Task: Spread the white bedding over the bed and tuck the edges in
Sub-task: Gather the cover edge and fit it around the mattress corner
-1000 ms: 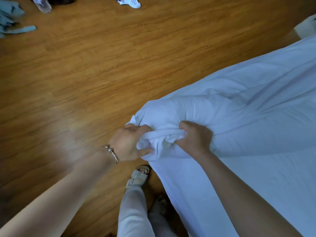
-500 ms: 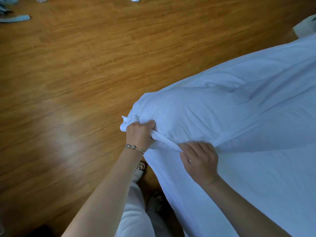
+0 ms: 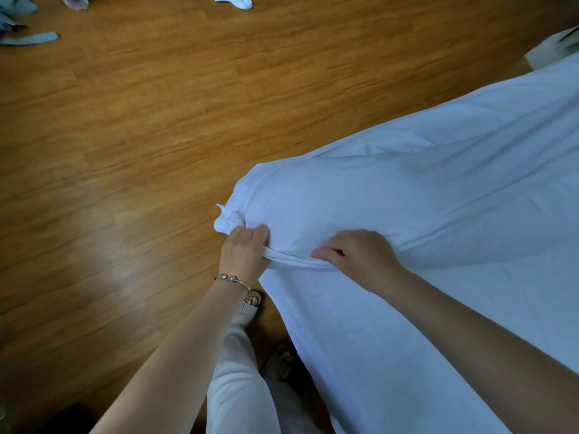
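Right now the white bedding (image 3: 423, 214) covers the bed, filling the right side of the view, and its puffed corner bulges toward the wooden floor (image 3: 156, 151). At that corner a gathered band of fabric runs between the two hands. The left hand (image 3: 242, 253) is clenched round the bunched end of the band at the corner's tip, with a small tuft of cloth sticking out just beyond its knuckles. The right hand (image 3: 360, 255), a little further along the bedding's edge from the corner, has its fingers curled down into the fold and pinches the same band against the fabric.

A bracelet (image 3: 232, 279) sits on the left wrist just below the corner. Beneath the corner, beside the hanging side of the bedding, a leg in pale trousers (image 3: 238, 386) and a foot in a light sandal (image 3: 250, 305) stand on the floor.

Well away from the corner, along the far edge of the floor, lie some blue-grey cloth (image 3: 28, 39) and a white garment (image 3: 233, 1).
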Demonstrator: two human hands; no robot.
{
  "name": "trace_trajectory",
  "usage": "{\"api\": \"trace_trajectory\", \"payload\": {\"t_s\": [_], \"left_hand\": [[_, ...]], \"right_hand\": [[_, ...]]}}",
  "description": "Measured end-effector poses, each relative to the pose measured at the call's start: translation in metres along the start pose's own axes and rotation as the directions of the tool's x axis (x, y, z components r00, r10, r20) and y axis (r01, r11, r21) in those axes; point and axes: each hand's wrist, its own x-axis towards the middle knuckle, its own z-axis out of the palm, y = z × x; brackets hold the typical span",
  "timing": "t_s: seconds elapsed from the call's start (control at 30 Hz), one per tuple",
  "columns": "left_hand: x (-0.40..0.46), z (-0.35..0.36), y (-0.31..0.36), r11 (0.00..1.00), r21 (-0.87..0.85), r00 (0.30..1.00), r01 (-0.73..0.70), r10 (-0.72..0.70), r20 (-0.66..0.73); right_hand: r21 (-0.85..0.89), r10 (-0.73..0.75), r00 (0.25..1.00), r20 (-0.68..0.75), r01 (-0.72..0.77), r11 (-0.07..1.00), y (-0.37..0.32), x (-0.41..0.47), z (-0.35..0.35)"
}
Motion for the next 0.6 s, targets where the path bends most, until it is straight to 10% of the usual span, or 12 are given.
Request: {"api": "trace_trajectory", "payload": {"t_s": [0.33, 0.6], "left_hand": [[-0.036, 0.002, -0.02, 0.961, -0.099, 0.966, -0.257, 0.256, -0.021], [0.008, -0.004, -0.01, 0.928, 0.053, 0.924, -0.368, 0.359, 0.132]], "right_hand": [[-0.585, -0.474, 0.781, -0.406, 0.176, 0.792, 0.013, 0.006, 0.06], [-0.361, -0.218, 0.836, -0.503, 0.025, 0.932, -0.019, -0.002, 0.077]]}}
